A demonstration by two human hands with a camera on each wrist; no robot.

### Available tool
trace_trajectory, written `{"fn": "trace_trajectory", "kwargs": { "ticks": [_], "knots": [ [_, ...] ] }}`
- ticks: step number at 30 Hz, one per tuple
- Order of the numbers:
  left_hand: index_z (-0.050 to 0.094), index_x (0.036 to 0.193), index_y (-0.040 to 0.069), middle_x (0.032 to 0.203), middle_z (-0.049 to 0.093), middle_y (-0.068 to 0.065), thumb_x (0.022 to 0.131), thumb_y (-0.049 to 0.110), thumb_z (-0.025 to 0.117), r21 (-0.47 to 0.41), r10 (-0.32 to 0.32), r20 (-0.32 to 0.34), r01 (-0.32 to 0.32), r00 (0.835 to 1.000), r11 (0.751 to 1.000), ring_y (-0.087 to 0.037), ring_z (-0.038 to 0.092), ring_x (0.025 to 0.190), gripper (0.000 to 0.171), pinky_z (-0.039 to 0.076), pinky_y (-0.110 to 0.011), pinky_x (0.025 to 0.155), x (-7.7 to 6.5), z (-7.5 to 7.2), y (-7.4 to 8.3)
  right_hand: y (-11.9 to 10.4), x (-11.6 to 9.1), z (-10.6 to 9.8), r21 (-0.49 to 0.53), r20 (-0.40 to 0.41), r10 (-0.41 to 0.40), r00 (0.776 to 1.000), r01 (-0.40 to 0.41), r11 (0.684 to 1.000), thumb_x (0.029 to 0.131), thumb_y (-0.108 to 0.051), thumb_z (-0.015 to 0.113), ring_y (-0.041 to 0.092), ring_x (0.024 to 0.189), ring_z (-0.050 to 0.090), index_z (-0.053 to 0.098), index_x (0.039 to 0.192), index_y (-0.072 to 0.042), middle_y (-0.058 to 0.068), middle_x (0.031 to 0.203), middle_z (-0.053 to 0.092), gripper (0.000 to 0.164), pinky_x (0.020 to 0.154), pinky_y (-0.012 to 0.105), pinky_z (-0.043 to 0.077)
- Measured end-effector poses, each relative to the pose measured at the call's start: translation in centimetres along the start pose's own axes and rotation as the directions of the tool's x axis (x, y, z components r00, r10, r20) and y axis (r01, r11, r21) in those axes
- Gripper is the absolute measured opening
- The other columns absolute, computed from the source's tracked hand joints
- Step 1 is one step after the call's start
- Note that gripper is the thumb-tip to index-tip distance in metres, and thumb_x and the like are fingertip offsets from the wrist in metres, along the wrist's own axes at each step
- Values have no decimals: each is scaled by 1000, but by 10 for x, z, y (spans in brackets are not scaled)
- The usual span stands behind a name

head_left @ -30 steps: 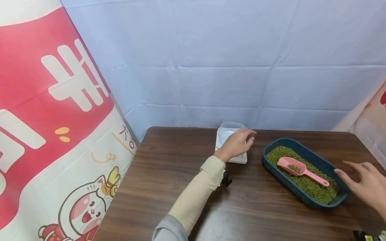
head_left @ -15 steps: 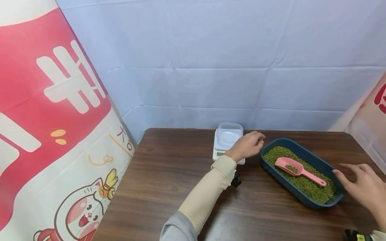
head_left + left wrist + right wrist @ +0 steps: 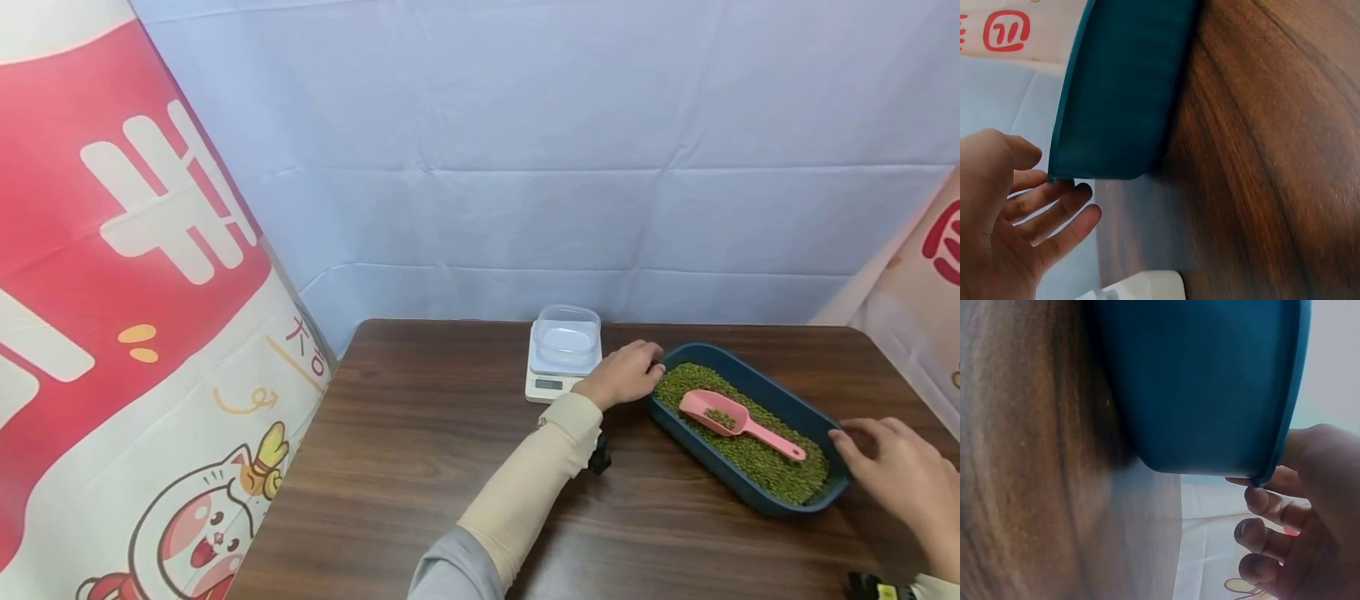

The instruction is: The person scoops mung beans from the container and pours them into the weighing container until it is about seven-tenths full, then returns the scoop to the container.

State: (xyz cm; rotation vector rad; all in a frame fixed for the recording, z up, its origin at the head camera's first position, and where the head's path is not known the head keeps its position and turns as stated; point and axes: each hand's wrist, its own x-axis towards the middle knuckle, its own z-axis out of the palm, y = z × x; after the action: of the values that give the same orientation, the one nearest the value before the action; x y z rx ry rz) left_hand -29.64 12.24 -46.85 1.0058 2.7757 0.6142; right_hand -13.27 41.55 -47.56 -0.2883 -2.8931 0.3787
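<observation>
A dark blue oblong tray (image 3: 738,492) holds green mung beans (image 3: 780,475), with a pink scoop (image 3: 716,411) lying on them; a few beans sit in the scoop. My left hand (image 3: 622,373) is at the tray's far left corner. In the left wrist view, its loosely bent fingers (image 3: 1066,203) touch or nearly touch the rim, and the thumb stands slightly apart from it. At the near right end, my right hand (image 3: 896,471) holds the rim, thumb above and fingertips (image 3: 1257,499) below. The right thumb's tip is hidden in the right wrist view.
Left of the tray, a white kitchen scale (image 3: 538,385) bears a clear plastic container (image 3: 567,333). Both are close to the back edge of the brown wooden table (image 3: 420,433). A pale blue cloth (image 3: 487,208) hangs behind, and a printed red and white cloth (image 3: 172,333) at the left.
My left hand has moved right, from in front of the scale to the tray's corner. The right hand has drawn its thumb and fingers together at the tray's near end.
</observation>
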Motion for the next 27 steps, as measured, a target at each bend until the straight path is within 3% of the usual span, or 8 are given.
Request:
{"fn": "trace_trajectory", "kwargs": {
  "ticks": [4, 10, 15, 19, 23, 25, 27],
  "knots": [
    [48, 141, 20, 135, 49, 9, 105, 34, 41, 61, -11, 18, 10, 1000, 998, -3, 51, 116, 40, 45, -18, 96, 1, 1, 4, 4, 3, 2, 4, 76, 22, 997, -22, 1000, 97, -29, 56, 39, 65, 54, 53, 110, 13, 20, 76, 57, 44, 55, 56, 40],
    [49, 140, 20, 129, 47, 4, 106, 28, 38, 195, -46, 50, 35, 998, 980, -4, 56, 97, 37, 49, -17, 81, 6, 6, 8, 6, 7, 10, -12, 172, 100, 980, -100, 995, 98, -20, 50, 52, 76, 55, 45, 116, 15, 40, 94, 55, 40, 59, 61, 42],
    [42, 143, 24, 139, 41, 4, 106, 31, 37, 153, -106, 81, 92, 991, 984, -7, 56, 106, 38, 49, -19, 87, 6, 8, 11, 5, 6, 13, -11, 189, 137, 972, -138, 990, 98, -16, 46, 55, 80, 52, 42, 118, 16, 41, 97, 52, 37, 63, 63, 41],
    [38, 145, 23, 138, 45, 8, 106, 30, 35, 80, -111, 83, 104, 990, 991, -6, 53, 113, 39, 48, -21, 91, 3, 11, 10, 4, 4, 14, -14, 198, 144, 970, -144, 989, 99, -16, 45, 56, 81, 52, 41, 119, 16, 42, 98, 52, 38, 64, 64, 42],
    [34, 146, 22, 106, 61, 7, 107, 28, 33, -11, -96, 98, 98, 991, 995, -6, 58, 79, 40, 47, -20, 70, 0, 12, 7, 3, 2, 13, -16, 192, 138, 972, -137, 990, 100, -17, 45, 57, 83, 52, 42, 119, 15, 42, 99, 51, 38, 63, 64, 42],
    [33, 147, 22, 87, 59, 5, 107, 27, 33, -44, -95, 111, 100, 989, 994, -9, 51, 62, 40, 42, -23, 60, -1, 12, 5, 2, 2, 12, -11, 187, 132, 973, -133, 991, 100, -17, 45, 57, 83, 52, 43, 119, 15, 42, 99, 52, 38, 63, 63, 42],
    [32, 147, 22, 76, 55, 2, 107, 27, 32, -64, -95, 123, 104, 988, 993, -12, 45, 55, 40, 40, -24, 56, -3, 12, 5, 2, 2, 11, -8, 179, 126, 976, -126, 992, 100, -17, 45, 57, 83, 52, 44, 118, 15, 41, 99, 52, 37, 62, 63, 42]
  ]
}}
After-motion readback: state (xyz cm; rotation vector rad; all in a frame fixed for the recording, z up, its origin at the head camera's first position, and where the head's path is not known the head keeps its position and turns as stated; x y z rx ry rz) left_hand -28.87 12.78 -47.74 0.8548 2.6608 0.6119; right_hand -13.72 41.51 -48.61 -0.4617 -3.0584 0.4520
